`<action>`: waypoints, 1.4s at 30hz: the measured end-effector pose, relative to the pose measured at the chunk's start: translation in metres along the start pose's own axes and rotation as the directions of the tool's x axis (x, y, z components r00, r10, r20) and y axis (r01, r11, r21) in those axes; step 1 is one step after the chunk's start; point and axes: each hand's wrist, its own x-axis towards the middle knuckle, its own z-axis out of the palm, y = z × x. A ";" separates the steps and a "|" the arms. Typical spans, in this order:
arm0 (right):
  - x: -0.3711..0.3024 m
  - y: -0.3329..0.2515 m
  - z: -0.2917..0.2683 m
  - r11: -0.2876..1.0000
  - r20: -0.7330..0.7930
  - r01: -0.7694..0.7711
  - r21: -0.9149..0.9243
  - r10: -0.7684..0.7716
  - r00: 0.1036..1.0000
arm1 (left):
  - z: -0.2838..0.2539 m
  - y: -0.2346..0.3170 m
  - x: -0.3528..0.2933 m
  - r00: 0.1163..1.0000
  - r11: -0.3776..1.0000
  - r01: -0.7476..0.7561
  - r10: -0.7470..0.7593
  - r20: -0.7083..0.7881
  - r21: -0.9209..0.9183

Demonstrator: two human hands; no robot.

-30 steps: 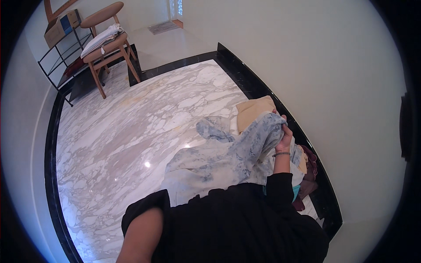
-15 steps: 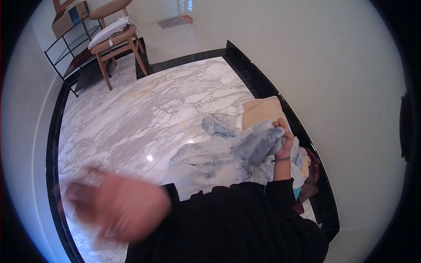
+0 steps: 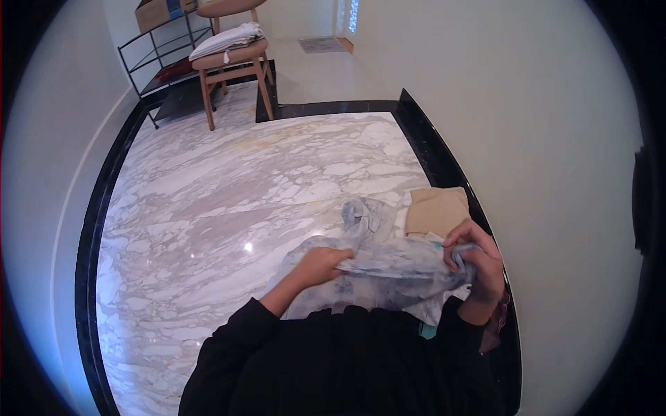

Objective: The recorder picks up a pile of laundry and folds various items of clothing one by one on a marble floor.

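A grey-and-white tie-dye shirt (image 3: pixel 388 262) lies spread and rumpled in front of me, a sleeve-like part (image 3: pixel 368 216) reaching away across the floor. My left hand (image 3: pixel 322 265) is closed on its cloth near the middle. At the shirt's right end, my right hand (image 3: pixel 482 260) pinches a gathered edge between thumb and fingers. The cloth stretches between both hands, slightly raised. Just beyond the right hand sits a folded beige cloth (image 3: pixel 437 211). Beneath the shirt, partly hidden, are other clothes, with a teal piece (image 3: pixel 428 331) and a maroon one (image 3: pixel 502 313) peeking out.
Marbled floor (image 3: pixel 229 187) stretches left and ahead, edged by a black border (image 3: pixel 430 152) along the right wall. Far left stand a wooden chair (image 3: pixel 236 55) bearing folded white cloth (image 3: pixel 227 40), and a dark metal rack (image 3: pixel 166 69) with a cardboard box (image 3: pixel 151 14).
My left hand, blurred and away to the lower left before, has come onto the shirt and grips it. My right hand has moved slightly right and lower, still holding the cloth. The view has shifted.
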 end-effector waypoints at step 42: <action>-0.101 0.180 -0.185 0.767 -0.335 -0.605 -0.213 0.524 0.783 | -0.197 0.183 -0.007 0.495 0.249 -0.857 0.639 -0.589 -0.451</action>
